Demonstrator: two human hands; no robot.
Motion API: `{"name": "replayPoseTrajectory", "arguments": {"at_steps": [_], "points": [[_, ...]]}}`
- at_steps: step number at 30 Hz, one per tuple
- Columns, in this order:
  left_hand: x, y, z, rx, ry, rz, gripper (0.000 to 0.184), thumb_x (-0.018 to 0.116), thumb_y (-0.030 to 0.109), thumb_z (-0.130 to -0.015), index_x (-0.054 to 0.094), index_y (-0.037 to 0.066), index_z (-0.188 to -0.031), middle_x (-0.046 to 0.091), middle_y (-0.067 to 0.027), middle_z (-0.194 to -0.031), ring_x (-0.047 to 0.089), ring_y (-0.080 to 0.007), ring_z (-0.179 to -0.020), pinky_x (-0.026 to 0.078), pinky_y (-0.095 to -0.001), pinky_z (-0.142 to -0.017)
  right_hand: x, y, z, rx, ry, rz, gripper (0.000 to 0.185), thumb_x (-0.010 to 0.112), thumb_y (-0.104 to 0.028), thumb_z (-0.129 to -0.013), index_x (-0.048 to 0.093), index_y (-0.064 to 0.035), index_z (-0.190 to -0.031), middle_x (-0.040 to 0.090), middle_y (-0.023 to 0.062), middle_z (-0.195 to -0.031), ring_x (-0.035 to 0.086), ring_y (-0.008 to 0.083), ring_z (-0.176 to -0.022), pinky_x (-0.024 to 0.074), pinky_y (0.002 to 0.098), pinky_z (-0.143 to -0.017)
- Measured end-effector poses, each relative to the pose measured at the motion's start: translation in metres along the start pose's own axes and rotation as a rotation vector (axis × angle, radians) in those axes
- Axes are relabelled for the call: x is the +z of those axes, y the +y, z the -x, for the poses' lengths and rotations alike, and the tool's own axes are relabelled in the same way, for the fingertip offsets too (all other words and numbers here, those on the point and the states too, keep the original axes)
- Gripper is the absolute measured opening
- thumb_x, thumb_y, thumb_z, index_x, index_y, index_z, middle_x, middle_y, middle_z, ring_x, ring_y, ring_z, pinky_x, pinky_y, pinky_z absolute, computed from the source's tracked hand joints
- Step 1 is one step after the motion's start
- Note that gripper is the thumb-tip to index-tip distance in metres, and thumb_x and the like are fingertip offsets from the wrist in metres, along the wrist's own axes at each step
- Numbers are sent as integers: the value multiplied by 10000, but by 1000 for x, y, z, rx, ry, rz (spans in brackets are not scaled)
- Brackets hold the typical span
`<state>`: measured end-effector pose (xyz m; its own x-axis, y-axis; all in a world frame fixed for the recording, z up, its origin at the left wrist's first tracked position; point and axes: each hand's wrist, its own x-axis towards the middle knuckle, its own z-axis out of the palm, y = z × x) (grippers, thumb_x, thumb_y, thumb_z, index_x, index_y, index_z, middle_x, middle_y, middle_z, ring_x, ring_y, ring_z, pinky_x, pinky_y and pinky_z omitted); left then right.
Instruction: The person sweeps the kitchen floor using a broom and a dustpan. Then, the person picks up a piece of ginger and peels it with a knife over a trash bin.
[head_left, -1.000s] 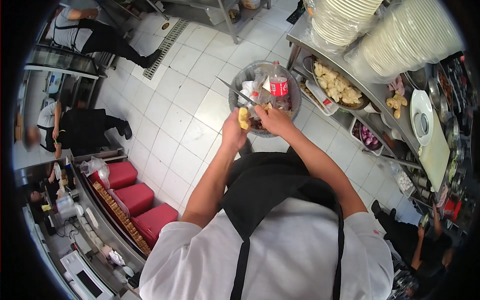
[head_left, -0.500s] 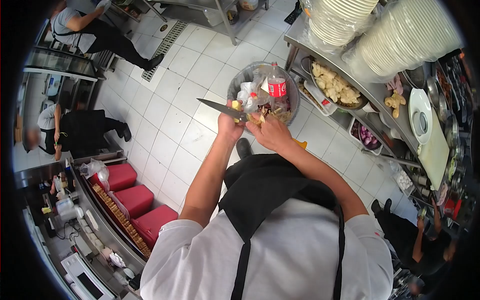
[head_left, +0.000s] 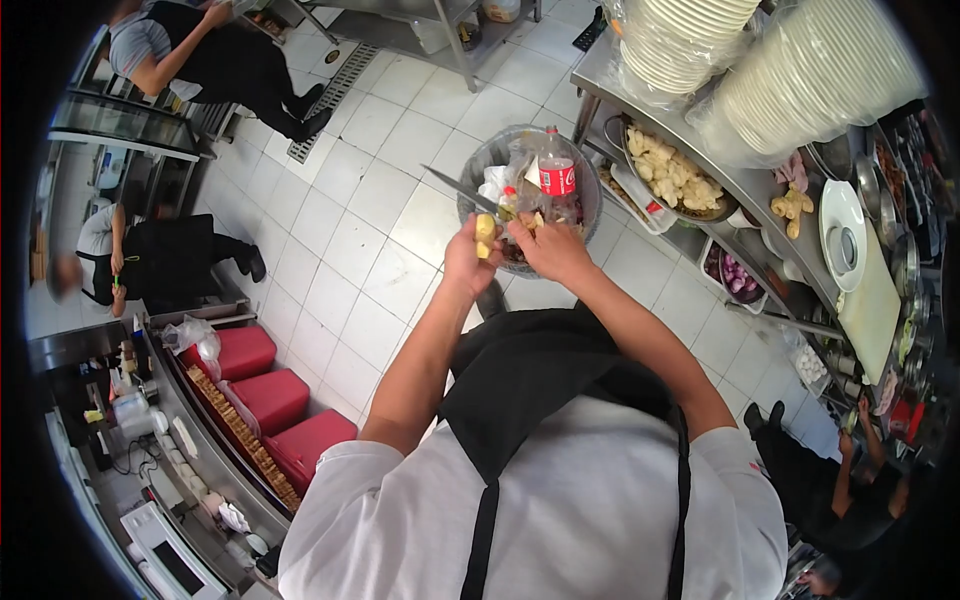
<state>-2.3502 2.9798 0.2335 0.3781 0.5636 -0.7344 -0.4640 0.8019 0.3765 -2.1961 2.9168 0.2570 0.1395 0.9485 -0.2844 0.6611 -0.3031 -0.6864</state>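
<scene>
My left hand (head_left: 464,264) is closed around a knobbly, partly peeled yellow piece of ginger (head_left: 485,236). In my right hand (head_left: 556,252) is a knife (head_left: 460,187), its blade pointing away to the upper left, just beyond the ginger and apart from it. The fingers hide the knife's handle. Both hands are over the near edge of a lined waste bin (head_left: 597,205), where a plastic cola bottle (head_left: 557,178), plastic bags and peelings lie.
At right, a steel shelf unit (head_left: 590,75) bears wrapped stacks of plates (head_left: 810,80), a pan of pale peeled pieces (head_left: 675,172) and unpeeled ginger (head_left: 793,208). Red bins (head_left: 285,400) line the left counter. Co-workers stand at upper left, left and lower right.
The knife has moved away from the ginger, its blade now tilted more steeply. My left hand has turned, showing more of the ginger. The co-worker at upper left has shifted.
</scene>
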Motion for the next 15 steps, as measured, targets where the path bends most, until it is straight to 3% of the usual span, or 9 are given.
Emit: {"name": "replayPoseTrajectory", "arguments": {"at_steps": [4,5,8,9,11,15], "points": [[0,15,-4,81,-112,35,384,415,397,-986,554,41,-945,576,-71,-783,510,-145,-579,390,-201,-424,0,-12,15,-93,-17,-55,503,357,-522,-946,589,-111,-1119,650,250,-920,613,439,-901,476,513,-788],[-6,20,-7,30,-266,132,347,471,381,-967,574,56,-909,583,-53,-748,545,-151,-608,444,-223,-471,3,-12,17,-127,2,-74,499,364,-519,-946,589,-109,-1121,649,250,-919,613,439,-899,477,514,-786],[12,17,-4,84,-115,101,301,520,355,-948,596,67,-904,608,-47,-748,589,-160,-653,501,-251,-558,5,-12,22,-153,69,-20,484,396,-508,-940,587,-110,-1139,643,254,-894,612,446,-892,477,521,-780],[7,16,-7,79,-129,102,276,551,329,-936,608,60,-934,633,-66,-794,619,-178,-702,527,-277,-640,4,-13,25,-146,64,-16,470,416,-477,-941,586,-85,-1135,638,250,-930,603,441,-909,472,510,-791],[5,15,-10,92,-137,87,283,557,327,-933,610,50,-946,641,-74,-811,624,-183,-719,531,-288,-659,-6,-22,30,-135,53,-11,442,454,-415,-944,585,-35,-1129,628,242,-1000,585,430,-943,462,489,-813],[4,11,-12,95,-138,72,282,573,314,-925,609,36,-947,642,-81,-818,626,-187,-740,535,-300,-685,0,-18,31,-122,115,35,455,465,-438,-933,587,-54,-1146,629,247,-983,590,440,-929,466,495,-807]]}}
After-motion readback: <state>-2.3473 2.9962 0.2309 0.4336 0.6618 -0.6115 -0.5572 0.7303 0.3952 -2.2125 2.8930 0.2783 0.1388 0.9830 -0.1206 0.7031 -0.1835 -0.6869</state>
